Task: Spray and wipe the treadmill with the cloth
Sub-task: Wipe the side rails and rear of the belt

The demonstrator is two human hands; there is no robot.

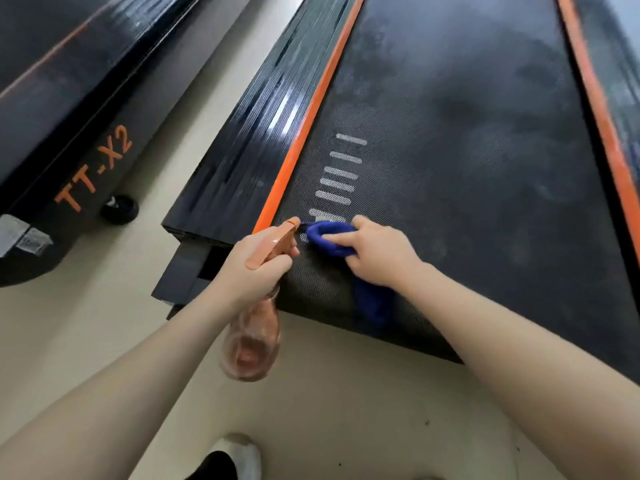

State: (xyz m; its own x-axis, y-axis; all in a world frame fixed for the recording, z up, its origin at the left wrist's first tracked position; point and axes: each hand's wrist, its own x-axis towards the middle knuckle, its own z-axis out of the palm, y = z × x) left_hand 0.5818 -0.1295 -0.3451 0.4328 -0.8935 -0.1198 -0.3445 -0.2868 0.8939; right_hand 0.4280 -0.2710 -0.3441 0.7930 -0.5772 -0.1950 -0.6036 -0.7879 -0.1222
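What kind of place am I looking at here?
Probably a gym or fitness room: a black treadmill with orange side strips fills the view, and a second black machine marked TT-X2 stands beside it on the pale floor.

We have a single view, from a camera worn on the head, looking forward and steeply down over both forearms. It sits close above the near end of the treadmill [450,150], whose belt runs away from us towards the top edge. The floor [346,393] fills the bottom, and the wide lens bends straight edges.
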